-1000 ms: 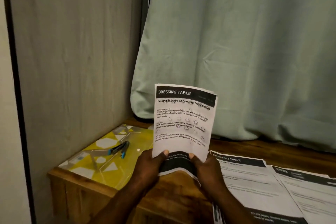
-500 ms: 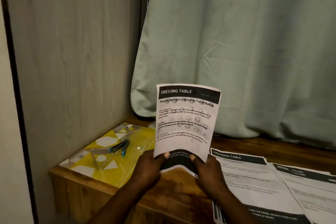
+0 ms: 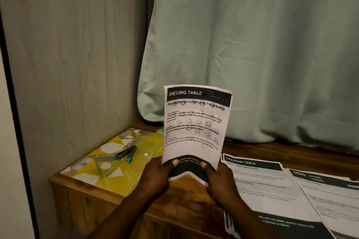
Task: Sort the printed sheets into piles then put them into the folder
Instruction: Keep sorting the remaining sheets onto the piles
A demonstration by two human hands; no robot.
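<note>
I hold a printed sheet (image 3: 196, 126) headed "DRESSING TABLE" upright above the wooden table (image 3: 186, 196). My left hand (image 3: 157, 176) pinches its lower left edge and my right hand (image 3: 219, 180) its lower right, thumbs on the black footer. Whether it is one sheet or a thin stack I cannot tell. To the right lie two piles on the table: one topped by another "DRESSING TABLE" sheet (image 3: 260, 186), and one further right with a dark header sheet (image 3: 330, 200). A yellow patterned folder (image 3: 108, 165) lies flat at the table's left end.
A blue and black stapler (image 3: 125, 154) rests on the folder. A pale green curtain (image 3: 252, 54) hangs behind the table, its hem touching the wood. A grey wall panel (image 3: 73, 64) closes the left side.
The held sheet has shifted slightly right and tilted a little; both hands keep the same grip on its bottom edge. The piles and folder have not moved.
</note>
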